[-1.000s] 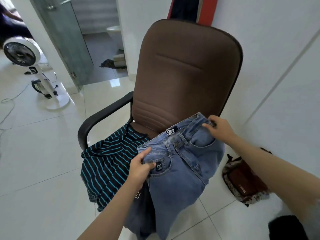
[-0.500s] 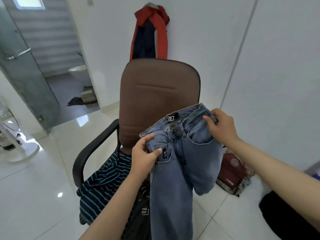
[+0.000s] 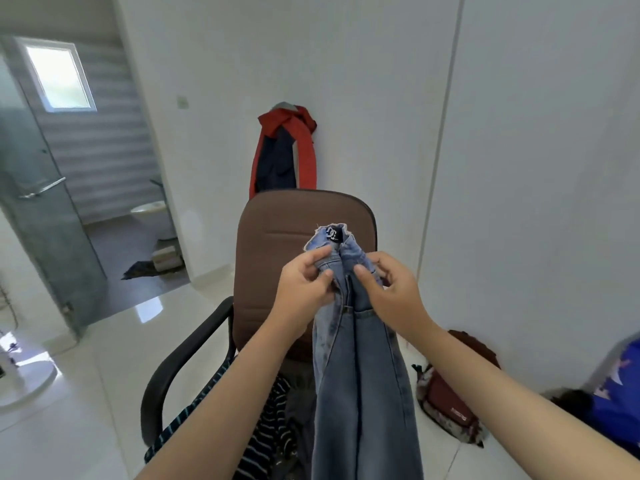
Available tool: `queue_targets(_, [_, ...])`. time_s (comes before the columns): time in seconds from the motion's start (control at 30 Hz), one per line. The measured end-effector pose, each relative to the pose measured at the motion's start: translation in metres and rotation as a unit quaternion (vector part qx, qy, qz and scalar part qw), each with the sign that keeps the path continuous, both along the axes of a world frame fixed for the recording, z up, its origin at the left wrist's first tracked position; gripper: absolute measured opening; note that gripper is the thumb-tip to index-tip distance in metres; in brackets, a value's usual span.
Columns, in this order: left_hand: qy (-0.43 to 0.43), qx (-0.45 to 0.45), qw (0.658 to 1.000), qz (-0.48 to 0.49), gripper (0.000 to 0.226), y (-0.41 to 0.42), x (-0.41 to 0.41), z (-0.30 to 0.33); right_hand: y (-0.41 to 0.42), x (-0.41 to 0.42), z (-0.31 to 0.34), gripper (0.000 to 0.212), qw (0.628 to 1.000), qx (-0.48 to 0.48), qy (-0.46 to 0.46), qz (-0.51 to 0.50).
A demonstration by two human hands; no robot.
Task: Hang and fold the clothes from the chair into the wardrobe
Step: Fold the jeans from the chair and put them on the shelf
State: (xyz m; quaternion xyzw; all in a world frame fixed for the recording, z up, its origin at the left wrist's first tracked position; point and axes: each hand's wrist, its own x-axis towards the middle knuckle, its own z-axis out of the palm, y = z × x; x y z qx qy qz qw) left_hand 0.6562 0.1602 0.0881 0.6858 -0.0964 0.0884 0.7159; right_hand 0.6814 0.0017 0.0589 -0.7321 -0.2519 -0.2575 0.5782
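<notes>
Up in front of the chair (image 3: 277,258), the left hand (image 3: 304,292) and right hand (image 3: 391,289) pinch the jeans (image 3: 360,375) at the waistband, held close together; waist up, the legs hang straight down over the seat's striped shirt (image 3: 263,441)

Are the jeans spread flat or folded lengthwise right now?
Folded lengthwise: the left hand and right hand pinch the jeans waistband halves together, legs hanging as one narrow column.
</notes>
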Motion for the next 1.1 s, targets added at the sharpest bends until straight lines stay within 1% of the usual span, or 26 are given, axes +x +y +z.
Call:
queue_targets(0.13, [0.024,0.019,0.999,-0.016,0.033,0.002,0.002,0.025,-0.004,0.006,0.009,0.009,1.000,-0.014,-0.021,0.009])
queue_targets(0.23, [0.040,0.024,0.997,-0.063,0.038,-0.004,0.004,0.040,-0.003,0.008,0.013,0.007,1.000,0.003,-0.022,0.015])
queue_targets(0.3, [0.053,0.028,0.994,-0.090,0.037,-0.008,0.002,0.052,-0.003,0.008,0.017,0.007,0.999,0.019,-0.017,0.030])
queue_targets(0.37, [0.068,0.022,0.990,-0.125,0.032,-0.012,-0.003,0.065,-0.006,0.008,0.021,0.012,0.998,0.029,-0.016,0.057])
queue_targets(0.43, [0.079,0.027,0.985,-0.152,0.029,-0.013,-0.006,0.076,-0.009,0.009,0.025,0.023,0.996,0.026,-0.015,0.083])
queue_targets(0.47, [0.086,0.033,0.983,-0.159,0.033,-0.013,-0.005,0.081,-0.010,0.008,0.026,0.029,0.995,0.025,-0.016,0.092])
queue_targets(0.5, [0.098,0.036,0.981,-0.164,0.042,-0.012,-0.003,0.085,-0.011,0.007,0.028,0.033,0.995,0.025,-0.017,0.097])
queue_targets(0.6, [0.128,0.059,0.974,-0.180,0.082,-0.011,0.005,0.096,-0.012,0.005,0.033,0.042,0.995,0.030,-0.012,0.097])
queue_targets(0.63, [0.132,0.068,0.972,-0.180,0.086,-0.011,0.006,0.100,-0.012,0.004,0.035,0.042,0.995,0.032,-0.013,0.093])
queue_targets(0.73, [0.133,0.092,0.972,-0.169,0.075,-0.016,0.006,0.114,-0.012,0.003,0.044,0.033,0.996,0.040,-0.028,0.069])
queue_targets(0.77, [0.126,0.105,0.972,-0.168,0.076,-0.016,0.005,0.117,-0.011,0.002,0.047,0.031,0.997,0.042,-0.033,0.062])
queue_targets(0.83, [0.100,0.145,0.971,-0.164,0.080,-0.013,0.006,0.118,-0.011,0.000,0.051,0.034,0.997,0.051,-0.038,0.052])
queue_targets(0.87, [0.079,0.164,0.971,-0.153,0.079,-0.012,0.010,0.116,-0.010,-0.001,0.053,0.036,0.996,0.056,-0.041,0.047])
queue_targets(0.9, [0.050,0.172,0.974,-0.138,0.072,-0.012,0.011,0.113,-0.010,-0.002,0.055,0.038,0.996,0.062,-0.044,0.040])
queue_targets(0.97, [-0.008,0.146,0.984,-0.101,0.047,-0.011,0.013,0.104,-0.011,-0.004,0.057,0.038,0.996,0.075,-0.043,0.029])
queue_targets(1.0, [-0.043,0.121,0.988,-0.082,0.043,-0.009,0.014,0.096,-0.011,-0.005,0.059,0.038,0.996,0.081,-0.042,0.026])
queue_targets(1.1, [-0.161,0.084,0.983,0.009,0.051,0.000,0.012,0.064,-0.012,-0.010,0.063,0.039,0.995,0.083,-0.043,0.028])
